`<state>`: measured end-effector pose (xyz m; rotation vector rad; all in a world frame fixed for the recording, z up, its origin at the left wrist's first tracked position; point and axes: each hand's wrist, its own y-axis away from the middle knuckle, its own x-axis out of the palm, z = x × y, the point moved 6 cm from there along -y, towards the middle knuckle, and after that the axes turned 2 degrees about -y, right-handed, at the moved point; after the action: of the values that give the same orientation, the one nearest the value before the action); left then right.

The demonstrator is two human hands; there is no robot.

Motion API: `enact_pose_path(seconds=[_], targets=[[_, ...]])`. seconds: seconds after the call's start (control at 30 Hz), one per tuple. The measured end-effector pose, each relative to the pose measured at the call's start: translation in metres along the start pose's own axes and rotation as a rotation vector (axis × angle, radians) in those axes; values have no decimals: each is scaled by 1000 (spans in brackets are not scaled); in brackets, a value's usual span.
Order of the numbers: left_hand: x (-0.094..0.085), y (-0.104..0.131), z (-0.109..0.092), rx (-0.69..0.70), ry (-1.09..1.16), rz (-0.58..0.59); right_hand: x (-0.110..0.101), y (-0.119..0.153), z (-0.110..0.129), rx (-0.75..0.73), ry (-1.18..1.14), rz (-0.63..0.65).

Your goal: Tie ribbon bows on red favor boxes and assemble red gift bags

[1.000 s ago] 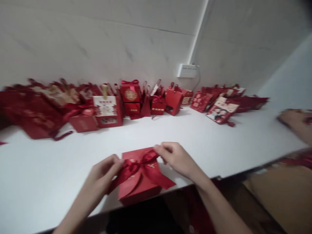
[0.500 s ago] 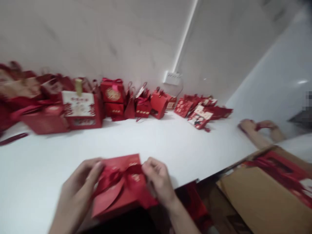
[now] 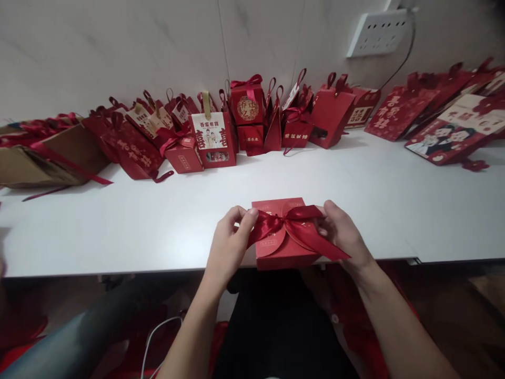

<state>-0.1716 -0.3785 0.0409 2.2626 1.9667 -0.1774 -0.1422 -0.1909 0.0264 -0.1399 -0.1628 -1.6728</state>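
Observation:
A flat red gift box [image 3: 284, 260] lies at the table's front edge, its curved top flaps folded together. Across its top runs a dark red satin ribbon [image 3: 313, 239], tied in a bow with one tail hanging over the right front. My left hand [image 3: 231, 237] pinches the bow's left loop between thumb and fingers. On the other side, my right hand [image 3: 345, 231] is closed at the right loop, with its fingertips partly hidden behind the ribbon. Both hands stay close to the box's sides.
Along the wall stand several red gift boxes [image 3: 215, 139] with ribbon handles. A brown cardboard box [image 3: 59, 160] of red ribbons and packaging is at the left. White table [image 3: 158, 226]; a power strip [image 3: 377, 34] on the wall. Another person's denim-clad leg [image 3: 90, 321] shows lower left.
The view has swung left and down, showing my lap and the cardboard box at the left. Both hands remain at the bow, whose loops now look spread wider.

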Motion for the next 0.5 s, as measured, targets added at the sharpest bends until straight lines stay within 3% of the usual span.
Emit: enact_pose_path(seconds=[0.2,0.5], targets=[[8,-7,4,48,132,47,4,-4,-2,-41,13,28],[14,2,11,86,218,-167,8,6,-23,92,-379,-16]])
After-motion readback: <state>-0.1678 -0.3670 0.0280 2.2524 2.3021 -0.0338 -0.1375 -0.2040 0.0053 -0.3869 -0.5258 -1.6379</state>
